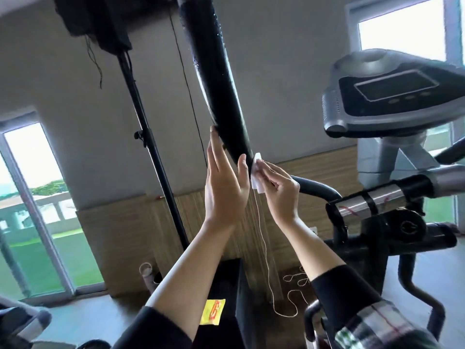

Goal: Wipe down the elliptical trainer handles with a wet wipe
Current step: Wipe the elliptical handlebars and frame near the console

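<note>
Both arms are raised to the black foam handle [221, 96] of the elliptical trainer, which slants up and away overhead with small droplets shining along its upper stretch. The left hand [225, 187] is held flat and upright against the handle's lower end, fingers [216, 147] straight with their tips touching the foam, thumb up beside it, gripping nothing. The right hand [280, 192] pinches a small folded white wipe [258, 176] between curled fingers and thumb, pressing it to the bottom edge of the same handle, just beside the left thumb. A thin pale string [266, 263] hangs down from around the wipe and loops toward the floor. Off to the right sits the grey console [392, 94] with its dark screen, and below it a chrome bar [382, 197] wrapped with black straps. A black light stand [153, 157] rises behind the left arm. Low down, between the forearms, lies a yellow packet [212, 312]. Windows show green grass outside.
</note>
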